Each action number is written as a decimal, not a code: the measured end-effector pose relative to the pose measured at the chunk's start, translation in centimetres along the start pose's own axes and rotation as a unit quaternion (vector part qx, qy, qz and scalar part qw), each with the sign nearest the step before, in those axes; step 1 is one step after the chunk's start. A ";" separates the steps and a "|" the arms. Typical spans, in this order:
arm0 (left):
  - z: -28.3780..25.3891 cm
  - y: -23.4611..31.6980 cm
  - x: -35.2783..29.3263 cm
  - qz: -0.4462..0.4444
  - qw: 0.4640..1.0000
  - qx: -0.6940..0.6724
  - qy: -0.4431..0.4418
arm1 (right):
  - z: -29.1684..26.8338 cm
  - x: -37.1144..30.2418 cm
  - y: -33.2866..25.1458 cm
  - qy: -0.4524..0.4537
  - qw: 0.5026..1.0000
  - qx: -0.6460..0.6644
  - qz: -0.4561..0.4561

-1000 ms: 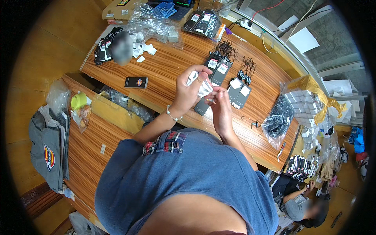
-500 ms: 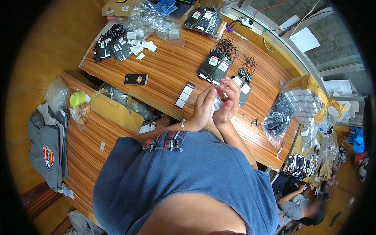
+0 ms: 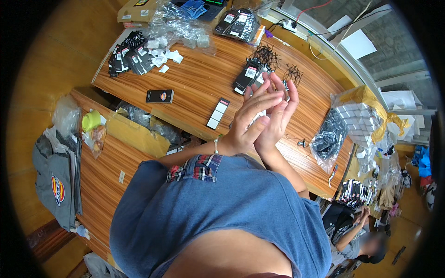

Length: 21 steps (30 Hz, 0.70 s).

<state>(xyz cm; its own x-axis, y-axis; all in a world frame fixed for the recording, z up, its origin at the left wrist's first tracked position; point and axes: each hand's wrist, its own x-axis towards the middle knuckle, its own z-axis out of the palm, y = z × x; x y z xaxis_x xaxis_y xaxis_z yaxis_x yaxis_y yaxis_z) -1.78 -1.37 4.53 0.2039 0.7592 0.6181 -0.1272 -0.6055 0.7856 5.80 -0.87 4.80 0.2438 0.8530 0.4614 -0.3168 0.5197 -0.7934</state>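
Left hand (image 3: 248,124) and right hand (image 3: 275,126), fingers extended, seemingly crumple white paper (image 3: 257,116) between palms above the tabletop (image 3: 192,85); each separate grip is unclear. The next move likely calls for parting them.

A small white scrap (image 3: 263,113), seemingly crumpled paper, sits between the palms of the left hand (image 3: 245,124) and right hand (image 3: 276,121), raised over the near edge of the tabletop (image 3: 194,78); the fingers cover most of it, so its full shape is hard to make out. Just left of them, close to that near edge, a narrow black card (image 3: 218,113) lies flat and slanted — three white panels in a row along it, its dark end toward the far edge.

Beyond the fingertips, nearer the far edge, overlapping black tags (image 3: 245,78) lie with white labels up — their dark cords (image 3: 265,56) tangled toward that edge.
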 end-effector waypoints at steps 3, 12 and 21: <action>0.9 -1.4 -0.6 -0.016 0.996 -0.073 0.058 | 0.2 0.4 0.3 0.007 0.999 0.026 0.037; -5.9 -6.6 0.6 -0.178 0.916 -0.216 0.287 | -4.9 0.8 1.8 -0.025 0.985 -0.138 0.103; -16.0 -15.0 -3.4 -0.236 0.894 -0.060 0.375 | -7.5 -2.9 0.7 -0.060 0.952 -0.178 0.244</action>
<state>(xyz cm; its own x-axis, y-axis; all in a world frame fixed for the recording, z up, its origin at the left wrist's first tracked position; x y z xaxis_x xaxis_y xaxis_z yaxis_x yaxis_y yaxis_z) -16.06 8.95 -8.90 -0.4402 0.8976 0.0251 -0.3113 -0.1788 0.9333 11.76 -3.39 -0.07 0.0339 0.9990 0.0291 -0.0304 0.0301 -0.9991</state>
